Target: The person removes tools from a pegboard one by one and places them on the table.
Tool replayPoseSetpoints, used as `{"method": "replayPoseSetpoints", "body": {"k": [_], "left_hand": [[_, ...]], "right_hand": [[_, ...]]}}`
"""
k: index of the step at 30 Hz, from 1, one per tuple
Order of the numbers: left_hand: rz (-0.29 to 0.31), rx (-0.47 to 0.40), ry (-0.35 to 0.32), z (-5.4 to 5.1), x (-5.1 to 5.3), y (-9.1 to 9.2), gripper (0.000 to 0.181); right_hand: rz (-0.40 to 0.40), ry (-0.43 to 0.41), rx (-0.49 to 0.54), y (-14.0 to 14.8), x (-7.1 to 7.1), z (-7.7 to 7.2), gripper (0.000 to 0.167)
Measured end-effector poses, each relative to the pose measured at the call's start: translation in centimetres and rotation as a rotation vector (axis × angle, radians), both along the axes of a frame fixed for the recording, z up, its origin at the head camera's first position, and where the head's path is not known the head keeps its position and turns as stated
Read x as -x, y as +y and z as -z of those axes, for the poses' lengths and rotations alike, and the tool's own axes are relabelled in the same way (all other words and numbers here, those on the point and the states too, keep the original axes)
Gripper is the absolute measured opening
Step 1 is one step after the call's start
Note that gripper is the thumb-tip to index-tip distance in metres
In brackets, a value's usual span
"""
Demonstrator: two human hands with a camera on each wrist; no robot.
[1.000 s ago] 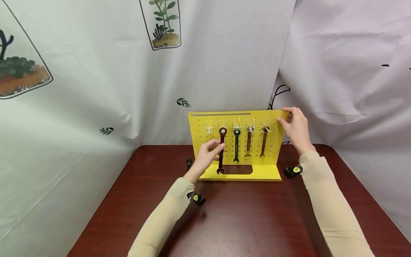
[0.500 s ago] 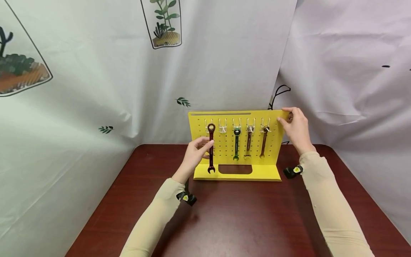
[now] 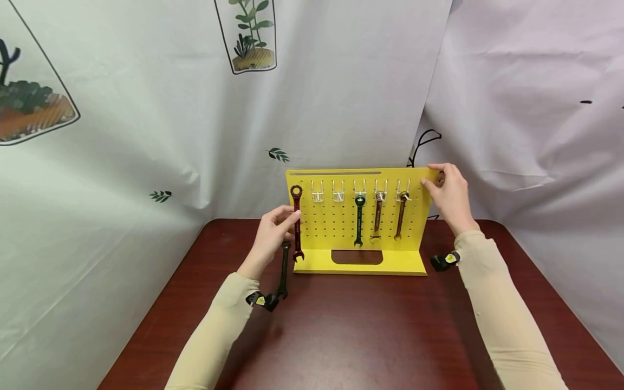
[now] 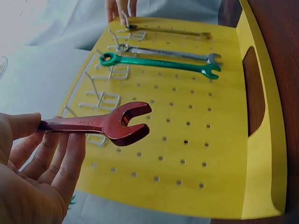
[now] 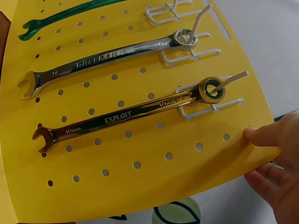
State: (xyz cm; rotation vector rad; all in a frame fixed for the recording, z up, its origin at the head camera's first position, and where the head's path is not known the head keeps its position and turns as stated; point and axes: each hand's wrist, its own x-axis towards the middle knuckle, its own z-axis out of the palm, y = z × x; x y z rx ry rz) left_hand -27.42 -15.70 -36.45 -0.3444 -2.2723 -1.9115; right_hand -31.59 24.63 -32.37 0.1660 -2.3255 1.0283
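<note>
My left hand point(image 3: 273, 230) pinches a red combination wrench point(image 3: 297, 227) between thumb and fingers. The wrench is upright, ring end up, in front of the left edge of a yellow pegboard stand point(image 3: 419, 214); the left wrist view shows its open end close up. My right hand point(image 3: 453, 195) grips the board's top right corner. On the board's white hooks hang a green wrench point(image 3: 359, 219), a silver wrench point(image 5: 112, 56) and a gold-coloured wrench point(image 5: 121, 114) marked 10mm. Two hooks point(image 3: 328, 194) at the left bear nothing.
A dark wrench point(image 3: 284, 271) lies on the red-brown table point(image 3: 370, 325) left of the stand, partly behind my left wrist. Pale printed cloth point(image 3: 341, 97) hangs behind the table and along its sides.
My left hand has carried the red wrench leftward from in front of the second hook, past the first, to the board's left edge. My right hand has stayed on the corner.
</note>
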Motion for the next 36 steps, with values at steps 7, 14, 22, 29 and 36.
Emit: {"method": "replayPoseSetpoints", "body": {"k": [7,14,22,29,36], "left_hand": [[-0.038,0.025,0.024,0.0,-0.3,-2.0,0.046],[-0.050,0.035,0.038,0.4,-0.7,-3.6,0.038],[-0.096,0.052,-0.003,1.6,-1.1,-4.8,0.036],[-0.107,0.048,-0.080,3.1,-0.8,-5.6,0.032],[-0.144,0.085,-0.083,4.5,-0.7,-6.3,0.037]], "right_hand": [[0.003,0.007,-0.001,0.0,0.0,0.1,0.040],[0.005,0.005,0.001,0.0,-0.1,-0.1,0.040],[-0.005,0.006,0.018,-0.1,-0.3,0.0,0.040],[0.001,0.010,0.004,-0.1,-0.1,0.2,0.039],[0.002,0.018,0.016,-0.1,0.0,0.1,0.039]]}}
